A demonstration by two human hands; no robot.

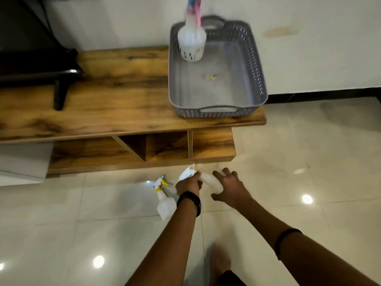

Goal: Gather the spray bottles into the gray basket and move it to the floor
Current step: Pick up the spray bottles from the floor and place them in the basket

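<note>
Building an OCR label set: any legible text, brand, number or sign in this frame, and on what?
None is legible.
White translucent spray bottle with pink-and-blue trigger, standing in the gray plastic lattice basket: dark marks and a small red label, too blurred to read.
White spray bottle with yellow collar, lying on the floor: no print visible.

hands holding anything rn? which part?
Left hand grips a white spray bottle at its neck, just below the trigger head. Right hand is spread over the bottle's body; whether it actually grips cannot be told.
</note>
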